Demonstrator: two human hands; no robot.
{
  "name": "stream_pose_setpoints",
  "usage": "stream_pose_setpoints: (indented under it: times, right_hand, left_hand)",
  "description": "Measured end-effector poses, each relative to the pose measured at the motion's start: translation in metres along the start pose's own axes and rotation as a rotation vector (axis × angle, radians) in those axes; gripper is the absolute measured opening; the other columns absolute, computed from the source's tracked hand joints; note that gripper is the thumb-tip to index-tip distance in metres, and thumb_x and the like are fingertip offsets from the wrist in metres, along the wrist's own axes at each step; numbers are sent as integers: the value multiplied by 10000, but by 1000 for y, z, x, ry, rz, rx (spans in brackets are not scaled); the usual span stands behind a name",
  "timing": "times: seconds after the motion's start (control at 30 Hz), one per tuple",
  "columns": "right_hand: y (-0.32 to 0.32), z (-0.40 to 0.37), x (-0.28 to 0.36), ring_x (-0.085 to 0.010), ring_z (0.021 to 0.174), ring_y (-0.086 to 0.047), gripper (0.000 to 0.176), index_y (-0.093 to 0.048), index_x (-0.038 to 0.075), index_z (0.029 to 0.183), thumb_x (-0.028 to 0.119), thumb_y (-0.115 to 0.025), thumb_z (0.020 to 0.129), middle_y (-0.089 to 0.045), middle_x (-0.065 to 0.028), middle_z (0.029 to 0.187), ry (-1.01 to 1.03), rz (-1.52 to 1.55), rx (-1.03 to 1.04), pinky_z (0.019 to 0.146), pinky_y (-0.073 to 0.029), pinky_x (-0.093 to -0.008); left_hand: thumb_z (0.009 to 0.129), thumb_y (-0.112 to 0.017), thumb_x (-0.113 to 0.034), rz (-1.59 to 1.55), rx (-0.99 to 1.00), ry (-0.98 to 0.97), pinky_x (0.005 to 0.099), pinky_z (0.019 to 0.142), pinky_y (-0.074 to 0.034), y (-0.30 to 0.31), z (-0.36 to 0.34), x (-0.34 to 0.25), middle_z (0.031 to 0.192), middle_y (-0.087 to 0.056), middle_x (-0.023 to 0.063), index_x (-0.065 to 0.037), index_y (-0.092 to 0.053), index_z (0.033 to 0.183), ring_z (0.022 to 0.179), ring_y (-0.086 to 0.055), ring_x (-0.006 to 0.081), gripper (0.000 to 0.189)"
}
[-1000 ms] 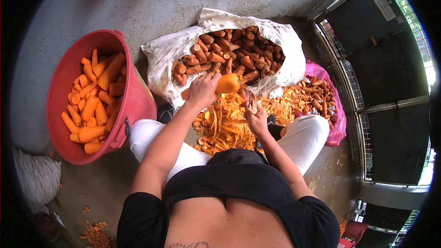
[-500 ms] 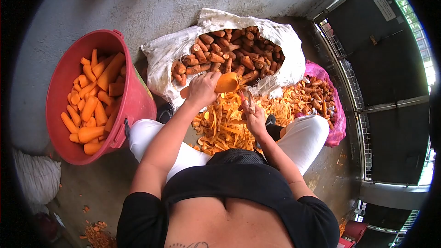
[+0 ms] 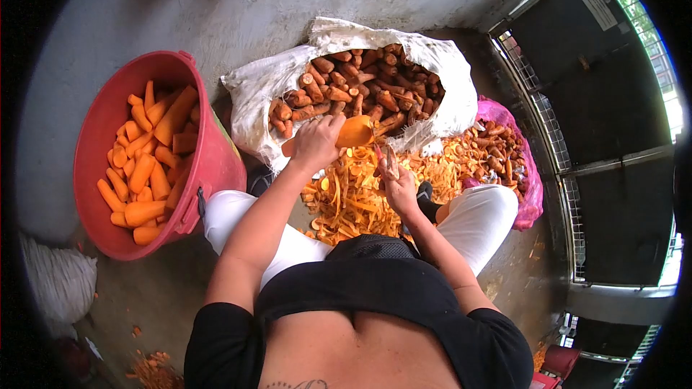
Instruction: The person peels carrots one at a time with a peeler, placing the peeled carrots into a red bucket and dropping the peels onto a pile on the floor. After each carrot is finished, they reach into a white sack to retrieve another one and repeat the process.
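Observation:
A large peeled carrot (image 3: 355, 132) lies sideways in my left hand (image 3: 317, 142), whose fingers wrap round its middle. Its thick end points right, towards my right hand (image 3: 398, 186). That hand is closed on a small tool with a reddish handle (image 3: 379, 151), held close to the carrot's thick end. Whether the tool is a peeler or a knife is too small to tell. Below both hands, a heap of orange peelings (image 3: 353, 191) spreads over the floor between my legs. Just beyond them, an open white sack (image 3: 252, 75) holds many unpeeled carrots (image 3: 317, 86).
On the left, a red tub (image 3: 90, 194) contains peeled carrots (image 3: 140, 173). A pink bag (image 3: 532, 191) with carrot pieces lies right of the peelings. Dark metal doors (image 3: 620, 130) line the right side. A whitish sack (image 3: 61, 274) sits at lower left, near scattered scraps (image 3: 153, 369).
My right hand and its tool have shifted very slightly at the carrot's thick end. My left hand keeps the carrot in nearly the same place. The whole view has moved a little.

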State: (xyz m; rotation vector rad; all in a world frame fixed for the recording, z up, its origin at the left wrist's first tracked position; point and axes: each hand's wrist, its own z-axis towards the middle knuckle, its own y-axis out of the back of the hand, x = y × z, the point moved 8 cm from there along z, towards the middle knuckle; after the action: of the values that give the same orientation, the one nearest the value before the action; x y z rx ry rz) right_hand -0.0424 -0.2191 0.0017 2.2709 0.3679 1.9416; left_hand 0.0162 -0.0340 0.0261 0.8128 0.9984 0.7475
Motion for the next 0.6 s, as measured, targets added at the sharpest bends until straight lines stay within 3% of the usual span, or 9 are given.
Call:
stream_pose_setpoints:
  times: [0.2, 0.5, 0.6]
  right_hand:
    - [3, -4, 20, -72, 502, -452, 456, -601, 25, 754, 415, -495, 964, -463, 17, 558, 111, -144, -20, 467, -387, -245]
    - [-1, -9, 26, -76, 513, -461, 425, -600, 19, 737, 375, -523, 956, -470, 13, 569, -17, -80, -37, 487, -394, -263]
    - [2, -8, 27, -82, 523, -484, 419, -606, 19, 740, 378, -536, 945, -489, 2, 580, 46, -151, -49, 483, -430, -265]
  left_hand:
    - [707, -773, -220, 52, -49, -26, 416, 802, -467, 6, -3, -3, 985, -620, 115, -75, -503, 1182, 935, -617, 302, 566]
    - [685, -790, -260, 36, -105, -32, 407, 753, -484, 18, -9, -7, 979, -626, 109, -74, -510, 1176, 879, -633, 299, 595]
    - [683, -790, -259, 58, -86, -31, 406, 752, -486, 17, -9, -6, 978, -628, 110, -74, -512, 1167, 869, -634, 302, 588]
